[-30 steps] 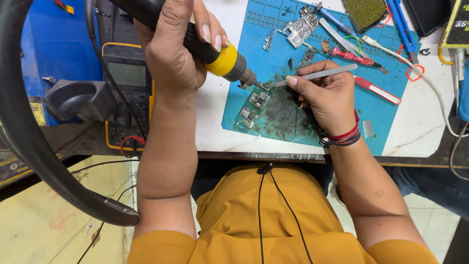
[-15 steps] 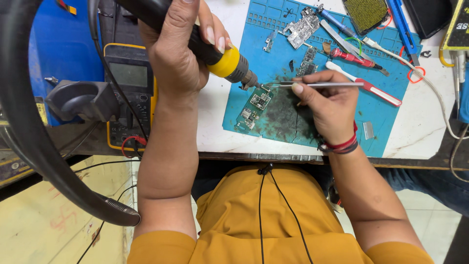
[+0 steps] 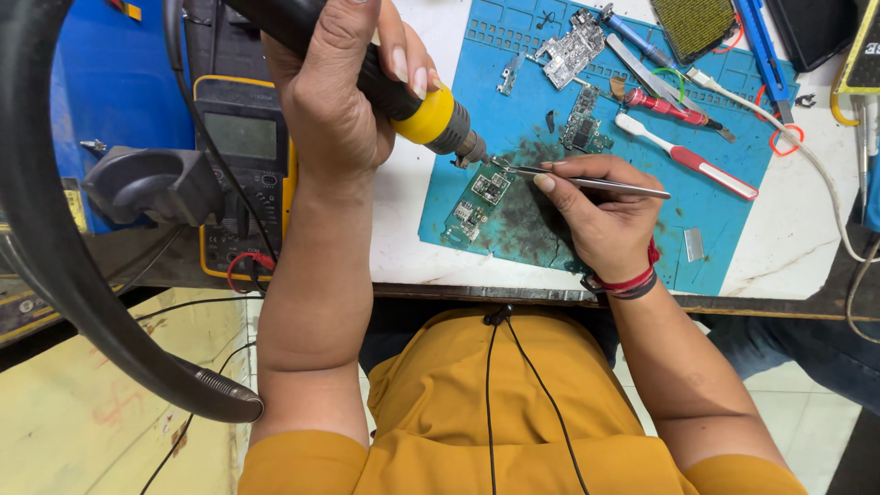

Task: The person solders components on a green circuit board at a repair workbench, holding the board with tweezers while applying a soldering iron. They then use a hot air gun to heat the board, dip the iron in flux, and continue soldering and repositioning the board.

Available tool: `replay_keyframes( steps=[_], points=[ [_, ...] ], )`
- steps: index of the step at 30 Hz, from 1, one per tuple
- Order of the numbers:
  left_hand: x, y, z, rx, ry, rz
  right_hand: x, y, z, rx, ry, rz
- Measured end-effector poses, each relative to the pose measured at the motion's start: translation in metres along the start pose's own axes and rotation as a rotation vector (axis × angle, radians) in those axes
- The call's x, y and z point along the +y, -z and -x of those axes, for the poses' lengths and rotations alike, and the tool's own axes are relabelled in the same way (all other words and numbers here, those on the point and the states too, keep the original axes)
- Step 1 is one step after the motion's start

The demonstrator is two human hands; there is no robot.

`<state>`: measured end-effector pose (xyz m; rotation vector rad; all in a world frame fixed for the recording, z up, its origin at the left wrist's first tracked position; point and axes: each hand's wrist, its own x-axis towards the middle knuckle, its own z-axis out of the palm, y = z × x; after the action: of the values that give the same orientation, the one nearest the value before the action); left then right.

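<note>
White worktop [image 3: 403,229] with blue repair mat [image 3: 715,220], left hand [image 3: 335,101] wrapped around black-and-yellow hot-air handpiece [image 3: 412,105], nozzle just above small circuit board [image 3: 489,188], right hand [image 3: 605,215] fingers pinching steel tweezers [image 3: 587,181], tips just beside the board's upper edge, yellow multimeter [image 3: 238,174] at left.

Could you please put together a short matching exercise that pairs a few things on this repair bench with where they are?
Things:
1. hot-air tool
2. tweezers
3. small circuit board
4. multimeter

Places:
A. on the blue mat, under the two tool tips
B. gripped in the left hand
C. beyond the mat, beside the left forearm
D. pinched in the right hand

Pairs: 1-B, 2-D, 3-A, 4-C
</note>
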<state>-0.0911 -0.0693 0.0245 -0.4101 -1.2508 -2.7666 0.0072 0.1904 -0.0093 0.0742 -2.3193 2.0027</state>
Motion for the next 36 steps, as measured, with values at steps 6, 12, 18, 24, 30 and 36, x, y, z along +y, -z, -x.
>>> replay_keyframes(
  steps=[6, 12, 18, 24, 30, 36],
  points=[
    [0.003, 0.002, -0.001, 0.031, 0.036, 0.028, -0.001, 0.001, 0.0, -0.026, 0.114, 0.069],
    [0.003, 0.004, -0.001, -0.011, 0.019, 0.04, -0.001, -0.001, -0.001, 0.011, 0.003, 0.026],
    [0.003, 0.003, 0.0, -0.015, 0.019, 0.033, -0.008, 0.008, -0.022, 0.061, -0.321, -0.049],
    [0.001, 0.003, 0.0, -0.008, 0.018, 0.037, -0.018, 0.013, -0.043, -0.039, -0.448, -0.061],
    [-0.001, 0.008, 0.001, -0.058, -0.006, 0.032, -0.018, 0.012, -0.046, -0.048, -0.458, -0.108],
    [-0.005, 0.014, 0.0, -0.099, -0.05, 0.024, -0.017, 0.011, -0.046, -0.043, -0.451, -0.087]
  ],
)
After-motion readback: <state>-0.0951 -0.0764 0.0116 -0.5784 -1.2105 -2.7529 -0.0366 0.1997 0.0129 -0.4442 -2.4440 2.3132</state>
